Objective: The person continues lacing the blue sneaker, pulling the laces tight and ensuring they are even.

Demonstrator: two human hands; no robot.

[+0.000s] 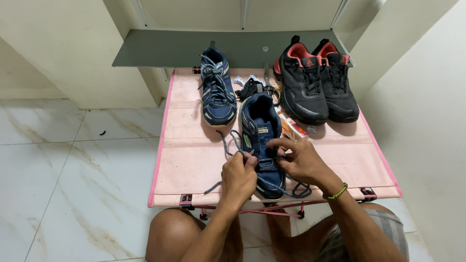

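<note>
Shoe's [261,140] lace eyelets under both hands; small clutter [252,86] beyond indistinct.

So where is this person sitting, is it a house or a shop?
Probably a room in a home, though that is not certain. The person sits low over a small pink folding table on a white marble-look tiled floor, with plain cream walls behind and just two pairs of shoes.
</note>
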